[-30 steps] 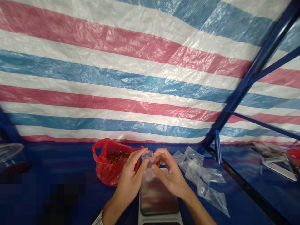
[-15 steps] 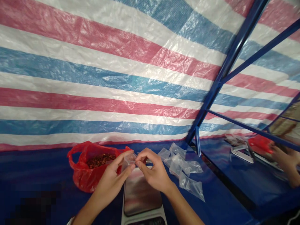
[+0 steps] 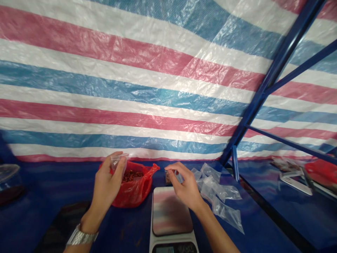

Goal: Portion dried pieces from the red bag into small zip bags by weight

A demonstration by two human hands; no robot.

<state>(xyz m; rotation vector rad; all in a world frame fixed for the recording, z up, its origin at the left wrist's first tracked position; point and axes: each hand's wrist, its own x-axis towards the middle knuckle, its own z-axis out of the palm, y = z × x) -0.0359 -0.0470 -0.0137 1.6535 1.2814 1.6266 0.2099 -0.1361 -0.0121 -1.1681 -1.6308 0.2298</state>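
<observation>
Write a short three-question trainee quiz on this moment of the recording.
1. Multiple choice: what does the left hand hold up? A) a clear plastic bag B) a spoon C) a pair of scissors
2. True or false: from the camera's view, the red plastic bag sits to the left of the digital scale.
3. Fill in the blank: the metal band is on the person's ____ wrist.

Key: 1 A; 2 true; 3 left.
</observation>
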